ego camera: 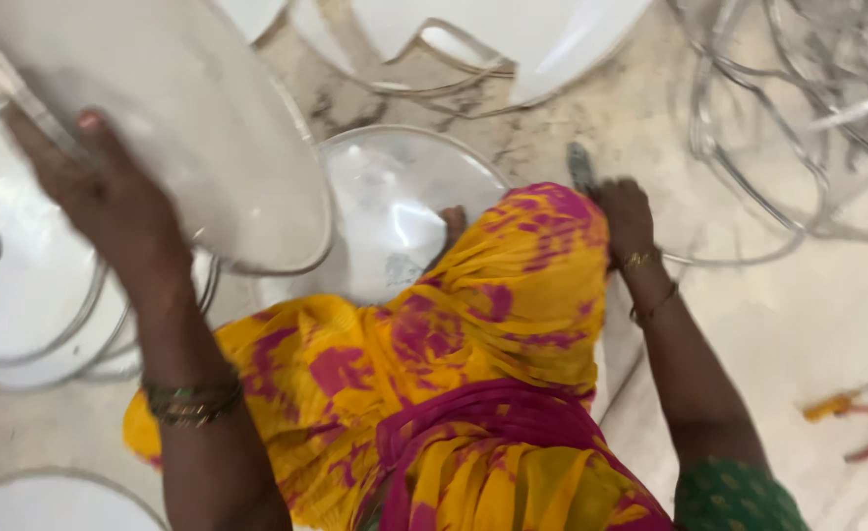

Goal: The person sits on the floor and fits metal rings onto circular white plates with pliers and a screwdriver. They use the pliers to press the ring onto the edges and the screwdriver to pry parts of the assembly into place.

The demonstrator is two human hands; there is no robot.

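The floor [817,324] is pale marble, and everything is carried on it. About six white round discs can be counted, though blur makes the count uncertain: one lifted disc [173,108] at the upper left, a stack of discs [21,285] under it at the left edge, one middle disc [395,206] lying flat, two more cut off by the top edge, and one at the bottom left corner. A tangle of clear plastic rings [778,128] is spread over the upper right corner of the floor; their number cannot be told.

The middle of the view is blocked by a raised knee draped in yellow and pink cloth [454,364], by which the near part of the middle disc is hidden.

The lifted disc is held tilted above the stack, its lower left rim gripped by the left hand [110,197], thumb on top and fingers under. Bangles [193,401] are worn on that wrist.

The right hand [626,216] is seen just right of the knee, closed round a small dark tool [580,167] whose tip points toward the top edge, beside the middle disc. Two bracelets are worn on that wrist, and a green sleeve [734,497] shows at the bottom edge.

One pair of red and yellow pliers [862,423] lies at the right edge of the floor, well apart from both hands.
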